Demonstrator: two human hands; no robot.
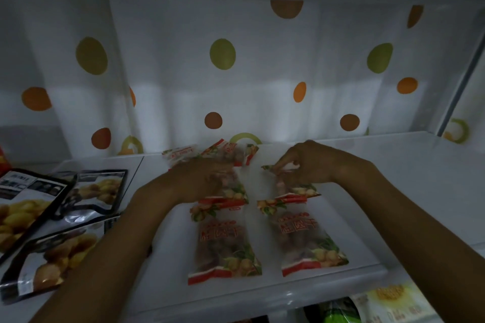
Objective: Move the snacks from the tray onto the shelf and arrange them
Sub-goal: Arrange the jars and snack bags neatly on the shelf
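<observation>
- Four snack bags (224,246) at least lie on the shelf (393,191) in two rows; the tray is out of view, so I cannot tell what remains.
- Left hand (202,178) rests on the rear left bag (225,151), blurred, grip unclear; right hand (304,162) pinches the rear right bag (296,190) by its top edge.
- Front bags lie near the shelf lip; bare shelf opens rightward, and black packets (65,244) crowd the left.

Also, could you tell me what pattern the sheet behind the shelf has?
The sheet is white with green, orange and brown dots; head view.
</observation>
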